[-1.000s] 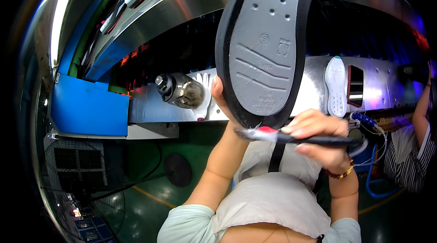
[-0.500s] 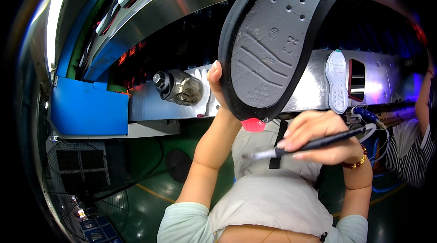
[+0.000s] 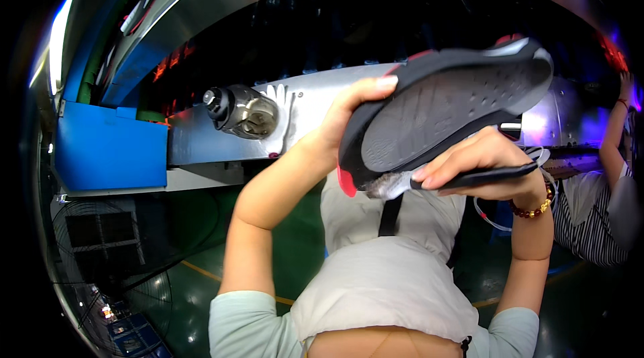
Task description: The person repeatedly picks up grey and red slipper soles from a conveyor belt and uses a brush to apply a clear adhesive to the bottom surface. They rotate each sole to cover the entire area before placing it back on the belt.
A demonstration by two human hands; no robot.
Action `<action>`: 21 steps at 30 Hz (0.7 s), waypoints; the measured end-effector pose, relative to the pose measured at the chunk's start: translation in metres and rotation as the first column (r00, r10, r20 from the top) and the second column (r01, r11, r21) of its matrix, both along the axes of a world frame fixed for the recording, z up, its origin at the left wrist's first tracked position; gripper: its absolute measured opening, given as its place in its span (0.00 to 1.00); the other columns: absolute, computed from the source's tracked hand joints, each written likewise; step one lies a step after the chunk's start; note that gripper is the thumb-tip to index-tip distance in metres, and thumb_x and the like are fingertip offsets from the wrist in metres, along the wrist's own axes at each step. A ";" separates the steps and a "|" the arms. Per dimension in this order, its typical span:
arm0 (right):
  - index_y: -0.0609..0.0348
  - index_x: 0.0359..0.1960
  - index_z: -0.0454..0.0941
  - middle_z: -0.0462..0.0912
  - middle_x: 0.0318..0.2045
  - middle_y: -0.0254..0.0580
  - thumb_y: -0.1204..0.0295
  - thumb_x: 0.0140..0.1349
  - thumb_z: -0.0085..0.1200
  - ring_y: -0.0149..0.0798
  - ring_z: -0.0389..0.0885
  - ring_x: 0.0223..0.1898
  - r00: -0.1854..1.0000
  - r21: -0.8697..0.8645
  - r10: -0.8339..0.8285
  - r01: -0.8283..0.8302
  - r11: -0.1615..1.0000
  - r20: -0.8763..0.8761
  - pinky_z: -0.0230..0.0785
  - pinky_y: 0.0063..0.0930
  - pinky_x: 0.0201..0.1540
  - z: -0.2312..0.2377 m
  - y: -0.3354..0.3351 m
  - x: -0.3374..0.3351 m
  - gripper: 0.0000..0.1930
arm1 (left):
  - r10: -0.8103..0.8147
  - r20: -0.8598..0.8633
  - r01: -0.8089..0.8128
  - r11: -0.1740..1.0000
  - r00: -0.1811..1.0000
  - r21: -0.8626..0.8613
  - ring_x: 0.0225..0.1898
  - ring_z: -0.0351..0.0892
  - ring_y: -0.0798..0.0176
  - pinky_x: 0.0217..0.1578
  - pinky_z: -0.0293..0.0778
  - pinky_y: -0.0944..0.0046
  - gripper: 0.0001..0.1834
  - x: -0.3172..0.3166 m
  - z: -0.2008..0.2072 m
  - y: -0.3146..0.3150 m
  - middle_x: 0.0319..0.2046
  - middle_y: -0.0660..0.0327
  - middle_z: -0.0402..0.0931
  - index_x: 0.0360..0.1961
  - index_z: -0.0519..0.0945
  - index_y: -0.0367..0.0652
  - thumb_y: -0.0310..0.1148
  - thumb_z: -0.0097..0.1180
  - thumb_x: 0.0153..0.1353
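Observation:
A shoe sole (image 3: 436, 113), black round the edge with a grey inner face and a red tab at one end, is tilted sideways in front of me. My left hand (image 3: 355, 106) grips its left edge, thumb on the rim. In my right hand (image 3: 486, 157) is a black-handled brush (image 3: 479, 177) with a thin clear tube at its back end. The blurred pale bristles (image 3: 388, 186) are at the sole's lower edge, close to the red tab; whether they touch it I cannot tell.
Behind the sole runs a metal ledge (image 3: 318, 93), holding a dark-capped clear bottle (image 3: 248, 115) and a white glove (image 3: 280, 120). A blue machine housing (image 3: 111, 153) stands left, above a floor fan (image 3: 100, 251). At far right is another person in striped clothing (image 3: 583, 224).
The sole has been lowered and tipped over to the right. My right hand has brought the brush up to its red-tabbed end. The white sole on the ledge is now hidden.

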State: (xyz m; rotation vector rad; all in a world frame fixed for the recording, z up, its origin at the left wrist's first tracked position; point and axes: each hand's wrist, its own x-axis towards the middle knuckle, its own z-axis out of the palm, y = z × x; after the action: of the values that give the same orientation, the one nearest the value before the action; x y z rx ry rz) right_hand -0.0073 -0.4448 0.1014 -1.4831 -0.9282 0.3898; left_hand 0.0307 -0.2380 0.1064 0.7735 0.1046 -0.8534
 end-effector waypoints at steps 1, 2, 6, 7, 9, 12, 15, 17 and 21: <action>0.65 0.29 0.78 0.80 0.32 0.49 0.81 0.42 0.59 0.42 0.80 0.36 0.998 -0.038 0.045 -0.043 0.998 0.050 0.72 0.27 0.39 0.001 -0.004 -0.001 0.09 | -0.018 0.019 0.016 0.998 1.000 0.067 0.35 0.76 0.61 0.37 0.73 0.65 0.23 -0.002 -0.003 0.000 0.38 0.50 0.73 0.45 0.69 0.33 0.40 0.49 0.51; 0.65 0.29 0.78 0.80 0.31 0.49 0.80 0.43 0.59 0.43 0.80 0.35 0.990 -0.134 0.097 -0.083 0.987 0.106 0.73 0.27 0.39 0.009 -0.007 0.000 0.09 | -0.028 -0.023 0.030 0.995 0.999 0.092 0.35 0.76 0.62 0.36 0.73 0.65 0.23 -0.003 -0.004 0.002 0.38 0.51 0.73 0.45 0.69 0.33 0.40 0.49 0.51; 0.65 0.29 0.78 0.80 0.32 0.49 0.81 0.44 0.58 0.41 0.80 0.36 0.999 -0.078 -0.037 0.038 0.996 0.020 0.72 0.27 0.38 -0.001 -0.012 0.001 0.08 | -0.113 -0.086 0.125 0.982 0.990 0.144 0.35 0.76 0.62 0.35 0.73 0.66 0.23 -0.006 -0.006 0.009 0.37 0.50 0.73 0.46 0.69 0.36 0.40 0.49 0.52; 0.65 0.30 0.78 0.80 0.32 0.49 0.81 0.44 0.58 0.42 0.80 0.36 1.000 -0.099 0.018 -0.017 0.995 0.008 0.72 0.27 0.38 -0.007 -0.012 0.002 0.08 | -0.157 -0.057 0.164 0.973 0.986 0.159 0.34 0.76 0.62 0.35 0.73 0.66 0.23 -0.007 -0.006 0.010 0.37 0.50 0.73 0.46 0.70 0.36 0.40 0.49 0.52; 0.66 0.29 0.77 0.80 0.32 0.50 0.80 0.45 0.57 0.44 0.80 0.36 0.992 -0.246 0.121 -0.113 0.963 0.021 0.72 0.28 0.38 -0.002 -0.015 0.002 0.08 | -0.165 -0.024 0.167 0.974 0.986 0.156 0.33 0.76 0.62 0.34 0.74 0.65 0.25 -0.011 -0.004 0.009 0.37 0.50 0.73 0.47 0.69 0.34 0.41 0.49 0.52; 0.66 0.30 0.77 0.80 0.32 0.50 0.80 0.45 0.57 0.43 0.80 0.36 0.967 -0.384 0.223 -0.160 0.909 0.124 0.72 0.28 0.38 0.013 -0.027 0.007 0.08 | -0.066 -0.146 0.097 0.971 0.987 0.219 0.33 0.76 0.61 0.34 0.74 0.66 0.27 -0.011 -0.009 0.016 0.37 0.50 0.73 0.49 0.67 0.33 0.41 0.49 0.51; 0.66 0.29 0.77 0.79 0.34 0.49 0.81 0.44 0.57 0.41 0.79 0.37 0.999 -0.218 -0.017 0.024 0.976 0.032 0.72 0.28 0.39 0.004 -0.028 0.010 0.08 | -0.069 -0.081 0.080 0.987 0.994 0.141 0.33 0.76 0.61 0.35 0.73 0.66 0.26 -0.011 -0.011 0.015 0.37 0.49 0.73 0.48 0.68 0.34 0.41 0.50 0.51; 0.66 0.28 0.77 0.80 0.33 0.49 0.81 0.44 0.57 0.42 0.80 0.36 0.999 -0.259 0.051 -0.045 0.965 0.017 0.72 0.28 0.38 -0.006 -0.032 0.011 0.07 | -0.161 0.007 0.158 0.976 0.987 0.152 0.36 0.75 0.61 0.37 0.73 0.65 0.26 -0.011 -0.018 0.021 0.38 0.49 0.73 0.47 0.69 0.35 0.42 0.50 0.50; 0.65 0.28 0.77 0.80 0.32 0.48 0.82 0.41 0.59 0.42 0.80 0.37 0.984 -0.369 0.115 -0.058 0.928 0.133 0.72 0.29 0.39 0.009 -0.040 0.009 0.09 | 0.005 -0.200 0.037 0.978 0.980 0.204 0.37 0.74 0.60 0.38 0.72 0.63 0.29 -0.012 -0.029 0.036 0.39 0.51 0.73 0.48 0.69 0.36 0.45 0.51 0.49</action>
State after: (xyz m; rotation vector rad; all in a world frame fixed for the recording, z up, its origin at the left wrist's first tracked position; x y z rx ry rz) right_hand 0.0018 -0.4845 0.1100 -1.8343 -1.0881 0.5410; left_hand 0.0191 -0.2020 0.0772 0.8821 0.3704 -0.9439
